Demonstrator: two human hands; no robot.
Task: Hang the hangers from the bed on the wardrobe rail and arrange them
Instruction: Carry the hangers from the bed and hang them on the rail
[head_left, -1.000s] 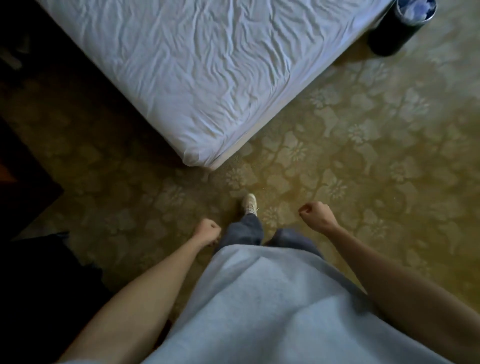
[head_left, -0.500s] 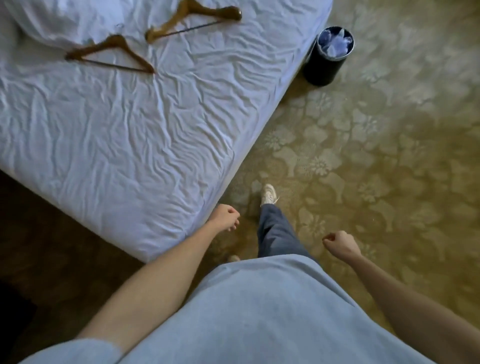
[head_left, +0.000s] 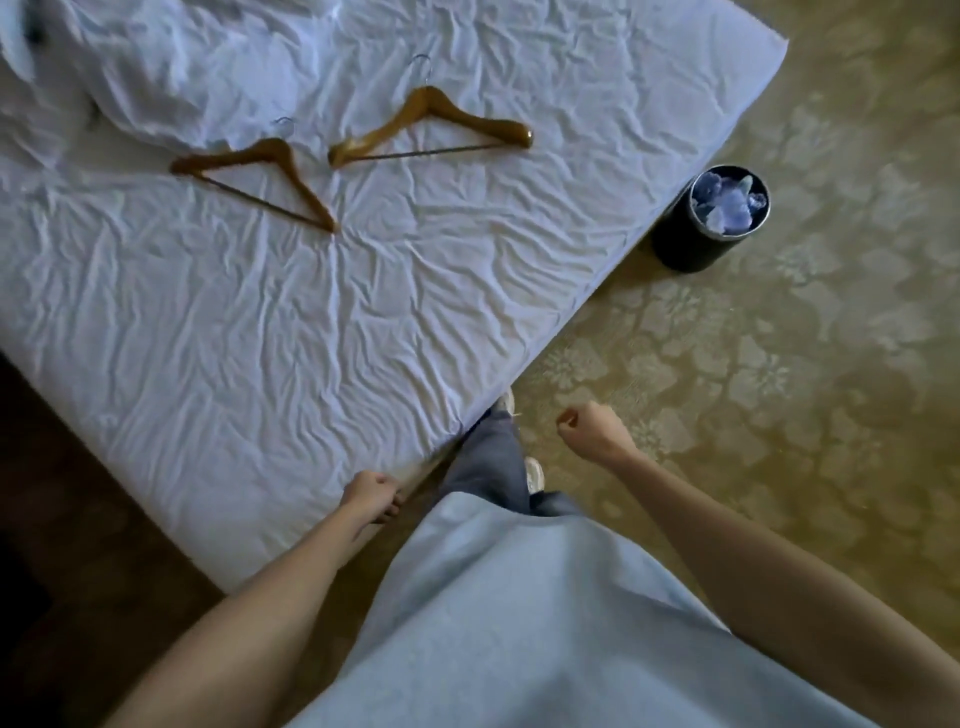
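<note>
Hangers: two wooden hangers lay flat on the bed (head_left: 291, 332), side by side and apart; the nearer hanger (head_left: 260, 176) sat to the left, the farther hanger (head_left: 431, 124) up and to its right; neither was held.
Left hand: the left hand (head_left: 370, 496) hung at the near edge of the bed, fingers curled with nothing in them; whether it touched the sheet could not be told from this angle.
Right hand: the right hand (head_left: 592, 428) was balled over the carpet (head_left: 779, 364), clear of the bed, and held nothing.
Direction: both hangers lay well ahead of the hands, across the mattress towards its far side and somewhat left of the body.
Long axes: the nearer hanger's bar ran diagonally, its low end towards the person; the farther hanger's bar ran almost crosswise; both metal hooks seemed to point away, though they were thin and faint.
Nearer hand: the left hand looked better placed for the nearer hanger; the right would need to cross over the bed's edge.
Wardrobe rail: not in view.
Bystander: a dark bin (head_left: 706, 228) stood on the carpet beside the bed.
</note>
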